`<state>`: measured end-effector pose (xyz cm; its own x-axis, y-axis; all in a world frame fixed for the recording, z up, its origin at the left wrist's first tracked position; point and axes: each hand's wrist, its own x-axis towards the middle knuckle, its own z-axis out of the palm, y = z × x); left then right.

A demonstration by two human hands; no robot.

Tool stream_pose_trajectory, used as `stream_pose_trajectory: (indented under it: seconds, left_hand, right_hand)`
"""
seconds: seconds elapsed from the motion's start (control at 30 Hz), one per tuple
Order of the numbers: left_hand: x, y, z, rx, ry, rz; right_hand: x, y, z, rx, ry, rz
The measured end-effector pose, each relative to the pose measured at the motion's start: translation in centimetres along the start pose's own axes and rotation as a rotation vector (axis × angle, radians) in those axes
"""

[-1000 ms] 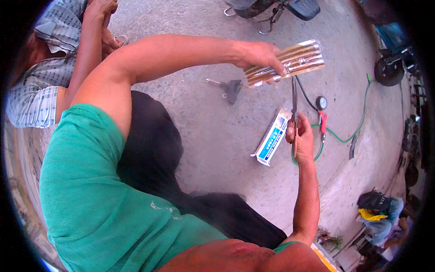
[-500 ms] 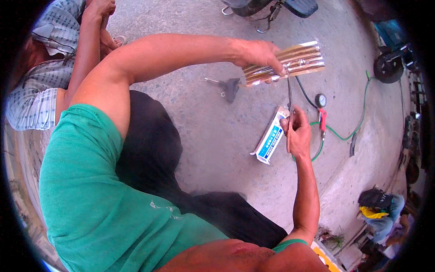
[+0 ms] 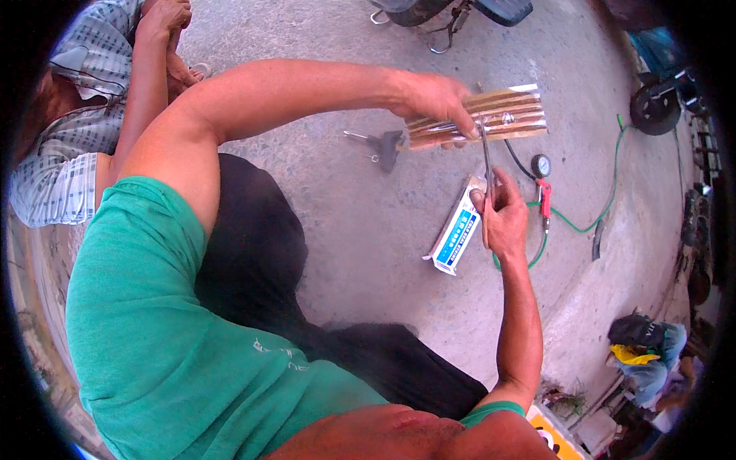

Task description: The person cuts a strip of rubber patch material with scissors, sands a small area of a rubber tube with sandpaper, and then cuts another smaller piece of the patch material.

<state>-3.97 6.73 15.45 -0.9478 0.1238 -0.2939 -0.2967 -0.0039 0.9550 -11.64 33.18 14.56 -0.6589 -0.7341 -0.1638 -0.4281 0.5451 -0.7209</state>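
Your left hand (image 3: 433, 100) grips one flat card of brown rubber strips (image 3: 479, 117), long axis sideways. Below that card, your right hand (image 3: 502, 218) grips one thin metal tool (image 3: 486, 157), pointing up.

Single head-worn fisheye view, looking steeply down past a green-sleeved shoulder onto the concrete floor (image 3: 368, 222). Close range: left hand (image 3: 433, 100) and right hand (image 3: 506, 222) sit upper centre. Edges bend, corners dark.

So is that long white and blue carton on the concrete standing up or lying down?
Lying down. The long white and blue carton rests flat on its side on the concrete floor, beside the right hand holding a thin metal tool.
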Motion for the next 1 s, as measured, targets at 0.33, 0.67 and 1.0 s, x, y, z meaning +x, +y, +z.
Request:
stream_pose_trajectory:
  seconds: [0.33, 0.67, 1.0]
  left_hand:
    - [0.3, 1.1, 0.6, -0.003, -0.038, 0.052]
    - [0.2, 0.9, 1.2, 0.011, 0.019, 0.059]
    - [-0.2, 0.7, 0.6, 0.081, -0.007, 0.03]
  right_hand:
    - [0.5, 0.7, 0.2, -0.069, 0.194, -0.009]
    - [0.3, 0.7, 0.4, -0.101, 0.093, -0.04]
    - [0.0, 0.4, 0.3, -0.174, 0.03, -0.029]
